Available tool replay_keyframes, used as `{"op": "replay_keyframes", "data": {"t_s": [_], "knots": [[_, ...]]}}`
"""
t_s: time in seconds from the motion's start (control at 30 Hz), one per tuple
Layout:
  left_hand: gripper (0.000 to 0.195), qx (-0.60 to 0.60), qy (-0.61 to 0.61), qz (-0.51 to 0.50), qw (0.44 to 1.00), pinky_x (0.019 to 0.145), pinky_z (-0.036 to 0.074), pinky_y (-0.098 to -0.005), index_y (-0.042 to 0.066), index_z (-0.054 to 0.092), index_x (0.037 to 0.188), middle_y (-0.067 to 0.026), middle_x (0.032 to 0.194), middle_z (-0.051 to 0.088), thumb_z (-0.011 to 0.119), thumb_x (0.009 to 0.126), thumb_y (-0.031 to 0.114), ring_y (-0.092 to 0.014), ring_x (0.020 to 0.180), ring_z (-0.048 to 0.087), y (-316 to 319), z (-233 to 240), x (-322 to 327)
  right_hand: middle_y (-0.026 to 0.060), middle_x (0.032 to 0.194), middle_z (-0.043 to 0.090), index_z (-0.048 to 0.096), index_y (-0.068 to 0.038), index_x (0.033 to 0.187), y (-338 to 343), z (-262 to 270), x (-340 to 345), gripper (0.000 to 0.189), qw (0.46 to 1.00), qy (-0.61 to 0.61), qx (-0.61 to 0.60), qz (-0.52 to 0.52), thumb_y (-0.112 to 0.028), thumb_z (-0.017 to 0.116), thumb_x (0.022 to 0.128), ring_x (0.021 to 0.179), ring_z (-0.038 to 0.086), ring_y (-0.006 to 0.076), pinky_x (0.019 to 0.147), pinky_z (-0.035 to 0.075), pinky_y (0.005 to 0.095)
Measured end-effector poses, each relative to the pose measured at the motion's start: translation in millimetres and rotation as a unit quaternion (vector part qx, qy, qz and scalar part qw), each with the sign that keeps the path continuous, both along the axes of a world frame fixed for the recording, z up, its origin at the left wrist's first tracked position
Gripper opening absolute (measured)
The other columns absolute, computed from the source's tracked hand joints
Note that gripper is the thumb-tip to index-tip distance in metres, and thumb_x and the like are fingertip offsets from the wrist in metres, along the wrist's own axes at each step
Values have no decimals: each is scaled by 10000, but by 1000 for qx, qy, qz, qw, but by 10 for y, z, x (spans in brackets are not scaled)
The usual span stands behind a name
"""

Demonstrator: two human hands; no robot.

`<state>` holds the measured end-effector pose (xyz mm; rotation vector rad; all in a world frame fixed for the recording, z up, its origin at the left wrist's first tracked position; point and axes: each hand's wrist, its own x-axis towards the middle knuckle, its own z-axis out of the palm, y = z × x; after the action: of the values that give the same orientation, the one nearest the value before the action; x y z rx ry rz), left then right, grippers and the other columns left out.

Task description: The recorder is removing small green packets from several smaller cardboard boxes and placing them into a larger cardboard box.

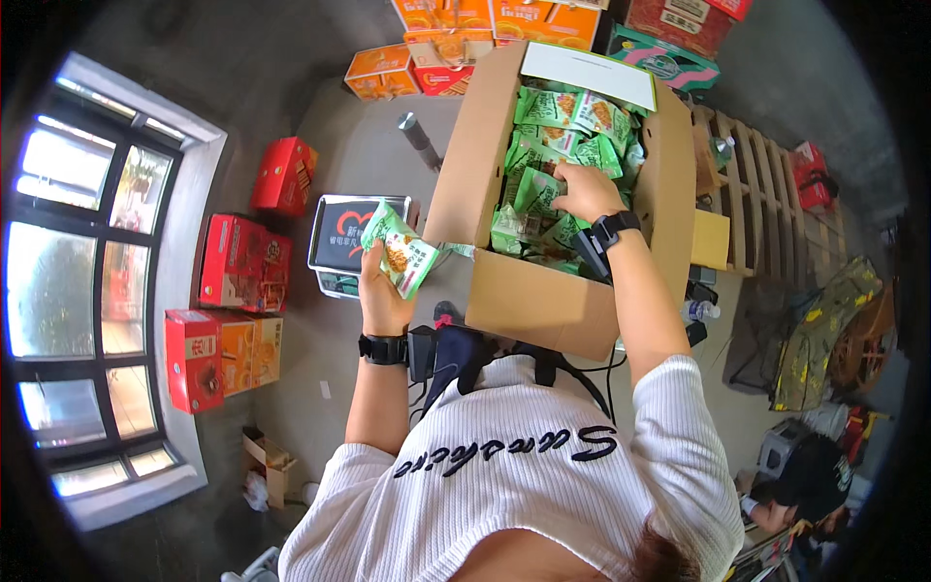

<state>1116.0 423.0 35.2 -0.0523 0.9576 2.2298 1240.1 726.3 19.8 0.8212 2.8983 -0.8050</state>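
My left hand (385, 291) grips a green and white plastic snack packet (404, 254), raised left of an open cardboard carton (542, 302). Many similar green packets (542, 109) lie loosely heaped inside the carton. Over that heap, my right hand (588, 190) reaches in with thumb and forefinger against one green packet (537, 190). Whether the fingers close on it is unclear, since the hand hides part of it. Both wrists wear black straps with a small box-shaped device. Behind my left hand sits a metal-rimmed, black-topped device (334, 233), perhaps a weighing scale.
The carton's flaps spread outward, with a white panel (589, 73) at its far end. Orange gift boxes (451, 44) are stacked beyond. Red boxes (244, 262) stand by the window. A metal post (418, 134) rises left of the carton. Wooden pallets (756, 182) and a person (807, 480) are right.
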Motion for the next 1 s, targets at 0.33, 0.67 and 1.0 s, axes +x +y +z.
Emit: {"op": "replay_keyframes", "data": {"t_s": [0.33,0.67,1.0], "knots": [[254,-406,399,-16,822,839,494,-320,9,528,1087,-116,1076,579,539,834,29,-227,979,596,-596,-1300,-348,115,766,554,572,-43,735,91,108,94,158,953,293,-52,-55,-103,716,712,698,568,306,639,460,373],[171,-289,-75,-141,944,558,474,-293,22,553,1001,-87,909,617,594,884,140,-188,762,608,-33,-1785,-823,34,770,588,544,-53,790,-538,768,488,91,644,483,-538,-250,-38,583,872,721,622,137,618,530,216],[226,-379,93,-190,901,656,476,-295,24,530,1057,-75,929,611,568,836,51,-166,812,604,531,-2561,-1259,18,860,583,539,-60,876,-1090,763,344,78,590,531,-529,-302,-29,609,859,799,584,108,746,529,253]]}}
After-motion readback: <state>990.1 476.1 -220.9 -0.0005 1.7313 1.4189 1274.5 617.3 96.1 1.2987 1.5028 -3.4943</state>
